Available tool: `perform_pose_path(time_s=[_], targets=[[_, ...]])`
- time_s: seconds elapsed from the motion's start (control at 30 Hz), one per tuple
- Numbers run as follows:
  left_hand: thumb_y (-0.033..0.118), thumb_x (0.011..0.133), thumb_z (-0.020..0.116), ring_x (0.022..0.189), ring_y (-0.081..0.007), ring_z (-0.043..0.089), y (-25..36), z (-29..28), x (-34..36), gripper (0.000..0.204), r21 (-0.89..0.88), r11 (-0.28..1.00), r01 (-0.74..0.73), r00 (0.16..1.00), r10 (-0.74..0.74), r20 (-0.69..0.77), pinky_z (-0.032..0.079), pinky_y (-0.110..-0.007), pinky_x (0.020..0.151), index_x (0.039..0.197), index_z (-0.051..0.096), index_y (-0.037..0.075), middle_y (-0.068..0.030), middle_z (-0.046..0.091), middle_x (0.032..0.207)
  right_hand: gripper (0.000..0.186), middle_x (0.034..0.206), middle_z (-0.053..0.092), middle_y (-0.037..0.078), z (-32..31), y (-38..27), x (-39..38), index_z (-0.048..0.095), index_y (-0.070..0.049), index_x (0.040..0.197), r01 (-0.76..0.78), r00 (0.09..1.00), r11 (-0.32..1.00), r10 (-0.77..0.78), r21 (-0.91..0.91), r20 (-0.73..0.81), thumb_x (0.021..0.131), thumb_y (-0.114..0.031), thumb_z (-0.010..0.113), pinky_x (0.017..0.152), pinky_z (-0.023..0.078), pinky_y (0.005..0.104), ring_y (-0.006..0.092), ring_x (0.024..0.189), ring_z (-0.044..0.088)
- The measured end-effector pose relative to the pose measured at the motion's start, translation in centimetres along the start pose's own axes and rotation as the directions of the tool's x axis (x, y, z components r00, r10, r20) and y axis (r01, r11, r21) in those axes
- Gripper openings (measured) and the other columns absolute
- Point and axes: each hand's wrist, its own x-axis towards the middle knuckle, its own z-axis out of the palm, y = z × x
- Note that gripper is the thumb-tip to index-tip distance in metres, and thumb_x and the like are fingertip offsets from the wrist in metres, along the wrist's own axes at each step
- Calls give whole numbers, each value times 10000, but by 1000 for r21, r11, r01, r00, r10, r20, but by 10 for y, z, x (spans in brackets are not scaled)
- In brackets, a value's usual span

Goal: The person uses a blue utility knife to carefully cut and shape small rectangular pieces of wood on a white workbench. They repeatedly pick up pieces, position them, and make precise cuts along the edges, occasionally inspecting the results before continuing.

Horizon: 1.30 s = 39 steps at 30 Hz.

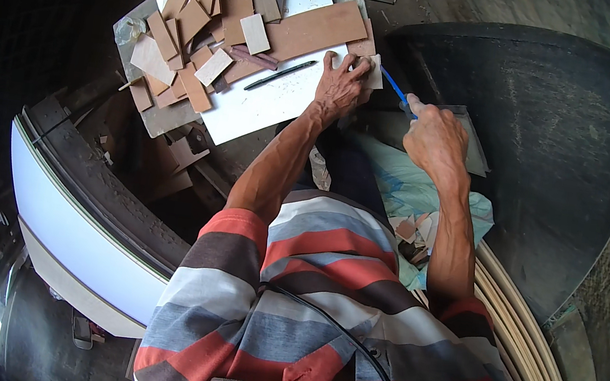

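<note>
My left hand presses with bent fingers on a small pale wood piece at the right edge of the work surface. In my right hand is a slim, straight blue tool, the index finger stretched along it. Its tip reaches the pale piece's edge; its exact kind I cannot make out. A white board lies under the left hand, with a black pen on it. Beyond it lies a long brown wood strip. Several small brown and pale wood pieces are heaped at the left.
A large dark curved panel stands at the right. Below it are a pale green sack with offcuts and a stack of long wooden strips. A white-faced panel leans at the left. A dark cord crosses my shirt.
</note>
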Motion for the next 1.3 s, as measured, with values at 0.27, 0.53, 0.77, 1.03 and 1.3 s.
perform_pose_path(time_s=[0.27,0.53,0.77,1.03,1.3], targets=[[391,833,664,1269,-223,392,2,4,0,353,-41,999,-15,997,12,-81,272,-613,1018,1003,728,88,14,457,1323,348,983,702,263,-5,-1,-7,687,-35,1144,-28,999,1000,28,-14,19,825,-84,556,867,529,476,422,956,682],[387,835,662,1255,-221,402,2,0,-1,356,-24,1000,-1,1000,0,-30,269,-601,1020,1020,732,92,19,466,1314,353,939,704,265,-2,-1,-9,675,-33,1144,-19,1000,1000,20,-22,16,806,-52,576,854,533,476,420,938,688],[401,859,631,1262,-225,401,0,-6,3,432,-20,1000,-3,1000,3,12,254,-586,1021,1150,704,90,12,466,1347,400,942,706,264,14,-6,9,648,-34,1224,-13,1000,999,14,-44,10,836,-73,562,865,535,468,407,946,694],[421,843,643,1272,-222,395,3,-3,2,399,-45,999,-16,1000,17,15,266,-603,1018,1029,757,87,17,467,1351,442,928,707,255,28,-2,22,642,-60,1250,-21,1000,1000,20,-24,-10,812,-61,587,841,538,479,417,922,693],[400,842,648,1268,-217,394,4,-9,5,373,-46,998,-41,999,43,23,268,-599,1016,1004,759,82,11,471,1328,481,889,707,251,37,3,21,629,-100,1298,-46,998,999,45,-26,-32,820,-68,585,827,538,483,418,904,693]])
